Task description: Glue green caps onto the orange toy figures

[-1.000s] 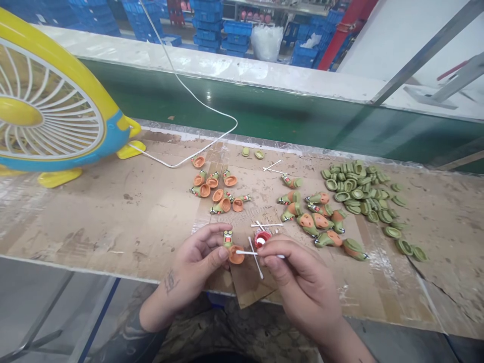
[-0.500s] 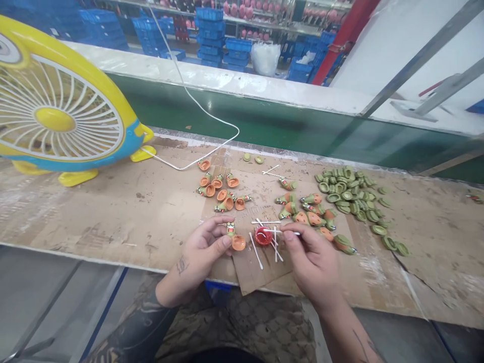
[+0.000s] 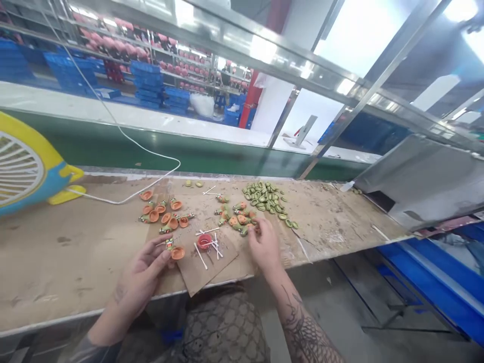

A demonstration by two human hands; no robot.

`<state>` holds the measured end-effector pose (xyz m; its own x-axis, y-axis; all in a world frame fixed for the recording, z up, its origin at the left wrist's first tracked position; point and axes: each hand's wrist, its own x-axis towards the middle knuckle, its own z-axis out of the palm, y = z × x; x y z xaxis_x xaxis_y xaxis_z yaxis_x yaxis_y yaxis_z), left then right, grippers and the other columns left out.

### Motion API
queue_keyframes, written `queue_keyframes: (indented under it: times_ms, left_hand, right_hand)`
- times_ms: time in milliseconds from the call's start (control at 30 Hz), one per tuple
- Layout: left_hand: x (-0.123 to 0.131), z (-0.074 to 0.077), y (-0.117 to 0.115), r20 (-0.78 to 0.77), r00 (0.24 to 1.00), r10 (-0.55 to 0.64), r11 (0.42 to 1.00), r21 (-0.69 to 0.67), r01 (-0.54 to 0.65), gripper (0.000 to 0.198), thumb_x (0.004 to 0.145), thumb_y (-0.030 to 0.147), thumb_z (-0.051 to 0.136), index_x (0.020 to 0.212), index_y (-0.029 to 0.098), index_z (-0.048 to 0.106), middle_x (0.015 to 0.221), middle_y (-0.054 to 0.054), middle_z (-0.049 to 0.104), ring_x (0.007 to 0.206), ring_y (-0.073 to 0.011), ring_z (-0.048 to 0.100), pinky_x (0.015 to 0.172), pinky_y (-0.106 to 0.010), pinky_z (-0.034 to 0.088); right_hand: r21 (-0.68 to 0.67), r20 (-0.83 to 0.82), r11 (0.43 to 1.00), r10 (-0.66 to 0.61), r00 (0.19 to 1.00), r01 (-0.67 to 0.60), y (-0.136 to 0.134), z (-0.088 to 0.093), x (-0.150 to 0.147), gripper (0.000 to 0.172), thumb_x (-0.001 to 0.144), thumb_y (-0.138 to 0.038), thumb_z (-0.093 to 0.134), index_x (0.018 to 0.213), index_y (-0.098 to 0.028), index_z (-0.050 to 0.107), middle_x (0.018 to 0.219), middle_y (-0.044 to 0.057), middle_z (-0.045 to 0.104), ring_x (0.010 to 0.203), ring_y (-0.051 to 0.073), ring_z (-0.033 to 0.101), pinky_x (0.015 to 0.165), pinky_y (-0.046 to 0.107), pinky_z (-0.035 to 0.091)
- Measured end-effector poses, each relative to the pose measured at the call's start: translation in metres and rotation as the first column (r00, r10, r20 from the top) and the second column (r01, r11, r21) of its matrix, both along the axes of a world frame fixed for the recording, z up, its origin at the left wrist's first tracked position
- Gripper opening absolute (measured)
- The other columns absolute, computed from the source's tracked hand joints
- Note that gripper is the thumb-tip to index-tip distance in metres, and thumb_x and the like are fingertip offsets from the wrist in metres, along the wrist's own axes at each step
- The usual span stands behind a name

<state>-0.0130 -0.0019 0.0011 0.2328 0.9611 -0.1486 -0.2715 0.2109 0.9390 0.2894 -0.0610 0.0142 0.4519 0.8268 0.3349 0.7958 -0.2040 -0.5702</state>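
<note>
Between the thumb and fingers of my left hand (image 3: 145,267) is a small figurine with a green painted face and an orange bowl (image 3: 177,252), its hollow facing up. My right hand (image 3: 265,245) reaches to the near right edge of a cluster of green-and-orange figurines (image 3: 233,223). Its fingers are curled at a figurine (image 3: 245,230) there, mostly hidden by them. Between my hands a red paint pot (image 3: 204,241) sits on a cardboard piece (image 3: 196,280), with a cotton swab lying across it. More cotton swabs (image 3: 201,256) lie around the pot.
Several orange-bowled figurines (image 3: 165,218) lie at the left, and a heap of green oval pieces (image 3: 264,195) behind my right hand. A yellow fan (image 3: 45,166) with a white cable (image 3: 143,149) stands far left. A metal box (image 3: 427,176) is at the right.
My right hand has let go of the cotton swab at the pot and moved right to the figurine cluster. My left hand still holds its figurine. The view has swung right and up.
</note>
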Motion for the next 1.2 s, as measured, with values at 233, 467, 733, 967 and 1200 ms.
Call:
queue_keyframes:
  times_ms: [233,467,733,967,1200]
  left_hand:
    - [0.005,0.001,-0.005,-0.043,0.995,0.086,0.995,0.061,-0.083,0.063,0.073,0.052,0.09,0.123,0.02,0.067,0.072,0.002,0.07,0.067,-0.0164,0.059,0.069,-0.025,0.053]
    - [0.008,0.008,-0.006,-0.091,0.99,0.11,0.994,0.018,-0.109,0.065,0.069,0.057,0.091,0.119,0.022,0.07,0.077,0.001,0.072,0.065,-0.0156,0.059,0.065,-0.025,0.055]
    - [0.003,0.017,0.001,-0.037,0.995,0.09,0.983,-0.156,-0.095,0.071,0.059,0.047,0.099,0.12,0.025,0.069,0.083,0.001,0.077,0.074,-0.0167,0.068,0.07,-0.021,0.06]
    - [-0.002,0.017,0.0,-0.022,0.995,0.093,0.977,-0.189,-0.096,0.07,0.059,0.045,0.1,0.12,0.026,0.071,0.089,-0.002,0.08,0.076,-0.0171,0.071,0.072,-0.022,0.063]
    - [0.014,0.029,-0.027,0.057,0.995,0.085,0.991,-0.11,-0.078,0.069,0.064,0.036,0.099,0.125,0.021,0.071,0.082,-0.004,0.078,0.071,-0.0168,0.071,0.062,-0.019,0.058]
  right_hand:
    - [-0.123,0.051,0.94,-0.313,0.948,0.317,-0.003,0.0,0.105,0.03,0.098,-0.033,0.066,0.124,-0.016,0.066,0.133,0.012,0.065,0.125,0.029,0.06,0.111,0.054,0.044]
    - [-0.17,-0.062,0.959,-0.24,0.969,0.227,-0.009,-0.013,0.131,0.025,0.099,-0.037,0.067,0.112,-0.016,0.07,0.122,0.01,0.07,0.12,0.027,0.063,0.11,0.052,0.047]
    - [-0.01,-0.498,1.0,0.01,0.867,-0.017,-0.031,-0.012,0.114,0.051,0.095,-0.056,0.054,0.125,-0.016,0.065,0.105,0.009,0.068,0.088,0.022,0.067,0.084,0.04,0.057]
    - [0.044,-0.748,0.98,0.16,0.644,-0.192,-0.059,-0.001,0.073,0.049,0.073,-0.054,0.084,0.102,-0.021,0.061,0.084,0.0,0.06,0.076,0.017,0.061,0.068,0.029,0.053]
    - [0.074,-0.842,0.922,0.262,0.471,-0.381,-0.069,0.001,-0.007,0.032,0.092,-0.05,0.074,0.1,-0.024,0.057,0.091,0.0,0.061,0.083,0.016,0.065,0.078,0.029,0.056]
